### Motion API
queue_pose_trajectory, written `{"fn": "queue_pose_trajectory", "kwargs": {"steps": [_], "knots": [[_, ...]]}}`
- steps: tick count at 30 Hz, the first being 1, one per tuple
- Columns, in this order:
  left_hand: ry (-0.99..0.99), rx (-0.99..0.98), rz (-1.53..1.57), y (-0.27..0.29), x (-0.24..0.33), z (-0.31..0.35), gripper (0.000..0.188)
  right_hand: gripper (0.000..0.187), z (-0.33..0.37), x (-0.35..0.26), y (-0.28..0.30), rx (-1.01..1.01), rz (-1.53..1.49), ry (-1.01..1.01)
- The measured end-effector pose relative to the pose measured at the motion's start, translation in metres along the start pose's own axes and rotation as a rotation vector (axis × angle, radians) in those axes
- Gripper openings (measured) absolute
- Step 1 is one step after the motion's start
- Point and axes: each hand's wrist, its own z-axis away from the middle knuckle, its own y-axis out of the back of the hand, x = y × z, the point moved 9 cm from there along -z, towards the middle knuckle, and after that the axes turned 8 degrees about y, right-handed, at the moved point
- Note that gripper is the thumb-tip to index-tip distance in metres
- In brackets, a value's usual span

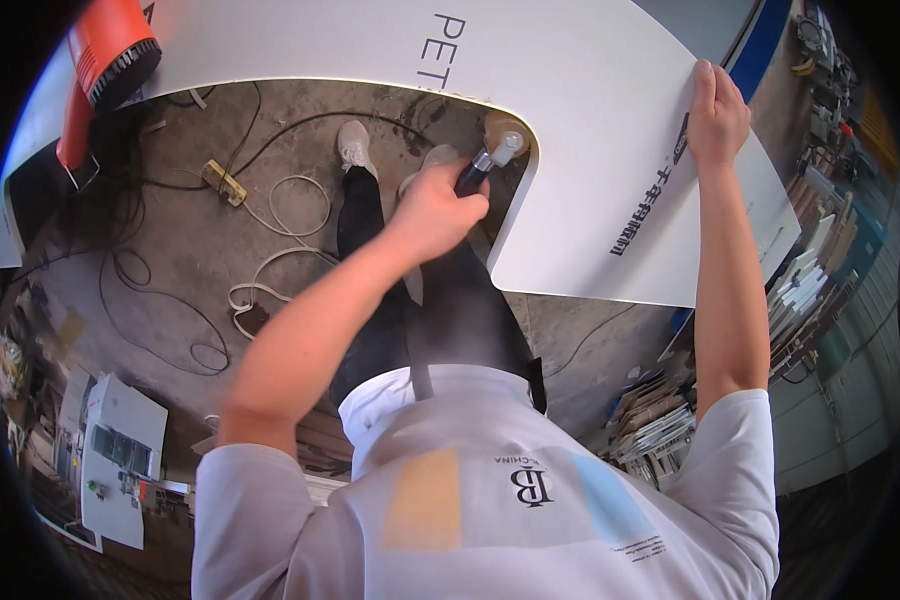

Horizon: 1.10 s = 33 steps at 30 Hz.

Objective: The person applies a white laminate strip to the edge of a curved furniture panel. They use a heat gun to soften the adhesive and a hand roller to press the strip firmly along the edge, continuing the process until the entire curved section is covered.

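Note:
My left hand point(438, 212) is closed round the black grip of an angle grinder point(478, 170)-like tool with a silver angled head. A round tan disc point(510, 128) sits at its head, beside the inner curve of a large white panel point(580, 130). From this view I cannot tell whether the disc touches the panel's edge. My right hand point(718, 118) grips the panel's far right edge, its fingers bent over the rim. Dark lettering marks the panel's upper face.
An orange-red device point(110, 50) with a black ribbed rim stands at the upper left. Cables point(170, 185) and a yellow power strip point(224, 184) lie on the floor by my feet. Stacked boards point(655, 420) stand at the right; a white machine-like unit point(120, 455) is at the lower left.

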Motion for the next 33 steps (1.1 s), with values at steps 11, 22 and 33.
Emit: {"fn": "queue_pose_trajectory", "kwargs": {"steps": [11, 22, 33], "knots": [[0.011, -0.171, -0.527, 0.018, 0.033, 0.001, 0.015, 0.049, 0.001, 0.009, -0.001, -0.051, -0.022, -0.042], [0.015, -0.017, -0.348, 0.01, 0.032, 0.02, 0.011, 0.049, 0.0, 0.004, -0.003, -0.056, -0.034, -0.047], [0.199, 0.014, -0.225, 0.018, 0.015, 0.1, 0.012, 0.033, 0.011, 0.003, 0.029, 0.234, -0.164, 0.186]]}}
